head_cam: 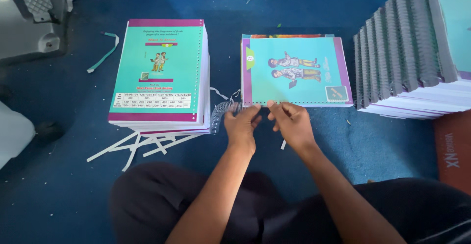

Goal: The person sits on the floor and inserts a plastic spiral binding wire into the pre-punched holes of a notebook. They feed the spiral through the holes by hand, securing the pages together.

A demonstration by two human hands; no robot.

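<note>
Both hands [267,121] pinch wire coil [224,110] at notebook's [294,70] punched edge.

A teal-covered notebook [294,71] is laid on the blue floor [73,185], and its punched near edge is pinched by the left hand [241,125] and right hand [293,122]. A wire spiral [223,111] is held at the left hand. A notebook stack [159,72] is seen left, bound stacks [407,52] right.
</note>
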